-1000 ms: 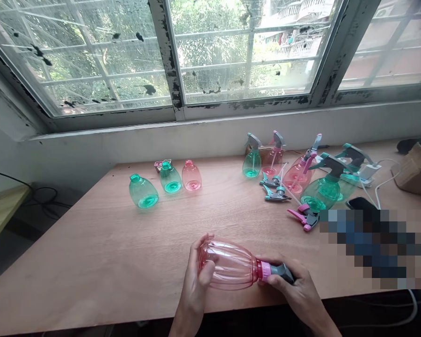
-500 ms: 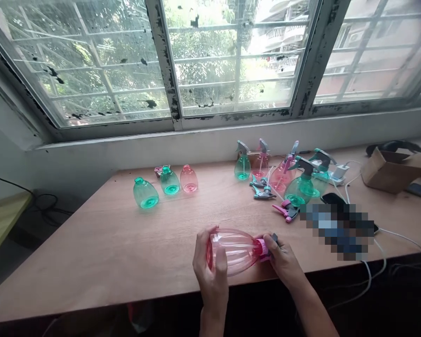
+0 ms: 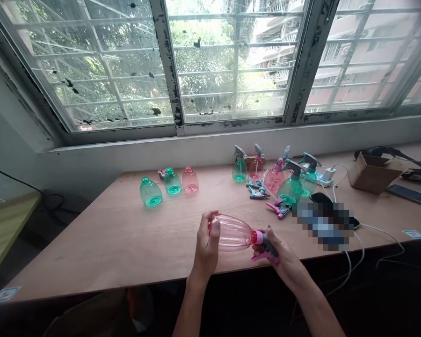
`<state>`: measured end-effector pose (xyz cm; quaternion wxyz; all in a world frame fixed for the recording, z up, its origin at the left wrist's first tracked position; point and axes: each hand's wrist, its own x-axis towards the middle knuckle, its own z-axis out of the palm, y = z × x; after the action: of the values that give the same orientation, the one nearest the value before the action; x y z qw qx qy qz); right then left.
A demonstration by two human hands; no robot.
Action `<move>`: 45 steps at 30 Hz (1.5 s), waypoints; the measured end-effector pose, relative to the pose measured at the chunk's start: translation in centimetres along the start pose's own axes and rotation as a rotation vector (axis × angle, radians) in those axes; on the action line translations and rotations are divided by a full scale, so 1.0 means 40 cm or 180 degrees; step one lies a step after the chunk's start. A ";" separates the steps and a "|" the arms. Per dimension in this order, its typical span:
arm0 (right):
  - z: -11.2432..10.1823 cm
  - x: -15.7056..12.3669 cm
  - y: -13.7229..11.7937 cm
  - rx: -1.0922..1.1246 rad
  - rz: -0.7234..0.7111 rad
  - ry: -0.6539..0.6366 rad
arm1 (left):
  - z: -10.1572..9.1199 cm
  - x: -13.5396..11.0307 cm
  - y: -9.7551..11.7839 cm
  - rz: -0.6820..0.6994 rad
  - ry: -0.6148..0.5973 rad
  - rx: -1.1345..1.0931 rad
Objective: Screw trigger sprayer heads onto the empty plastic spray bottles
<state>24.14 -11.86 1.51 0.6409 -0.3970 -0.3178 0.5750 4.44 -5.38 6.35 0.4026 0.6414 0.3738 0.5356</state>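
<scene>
A clear pink spray bottle (image 3: pixel 233 233) lies sideways in the air above the table's front edge, its base to the left. My left hand (image 3: pixel 206 243) is closed round the base end. At the neck, my right hand (image 3: pixel 279 250) grips the grey and pink spray head (image 3: pixel 268 247); some of its fingers are hidden behind the head. The pink collar sits against the bottle's neck; how tightly it is screwed on I cannot tell.
Two green bottles (image 3: pixel 150 193) and a pink bottle (image 3: pixel 190 179) without heads stand at the back left. Several bottles with spray heads (image 3: pixel 290 186) stand right of centre, with loose spray heads (image 3: pixel 279 208) before them. Farther right are a cardboard box (image 3: pixel 373 173) and white cables (image 3: pixel 382 229).
The bottle and both hands have risen slightly in view. My right hand has turned, so more of the grey spray head and its pink trigger now shows.
</scene>
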 end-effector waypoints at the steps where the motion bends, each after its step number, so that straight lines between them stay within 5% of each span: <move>1: -0.004 -0.004 -0.009 0.0052 -0.0101 -0.0142 | 0.001 0.003 -0.013 -0.0147 0.0050 -0.0035; 5: 0.018 -0.001 -0.002 -0.0188 -0.0863 -0.0598 | 0.014 -0.009 -0.069 -0.0635 0.0179 -0.0220; 12: 0.117 0.131 0.044 -0.1930 -0.1356 -0.0178 | 0.029 -0.021 -0.137 -0.0973 0.0091 -0.0099; 17: 0.104 0.281 0.028 -0.3069 -0.1567 -0.0371 | 0.009 -0.009 -0.146 -0.0775 -0.0072 0.0402; 24: 0.072 0.492 -0.028 -0.3905 -0.1508 0.0042 | 0.017 -0.019 -0.145 -0.0526 -0.0108 0.0974; 35: 0.093 0.732 -0.038 -0.3996 -0.1162 0.1105 | 0.012 -0.030 -0.127 -0.0606 -0.0159 0.0817; 45: 0.079 0.760 -0.031 -0.3851 -0.1279 0.0969 | 0.009 -0.039 -0.147 -0.0638 -0.0127 0.0589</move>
<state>26.18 18.65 2.63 0.4372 -0.6973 -0.5588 0.1012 4.27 -4.50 0.30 0.4005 0.6457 0.4757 0.4432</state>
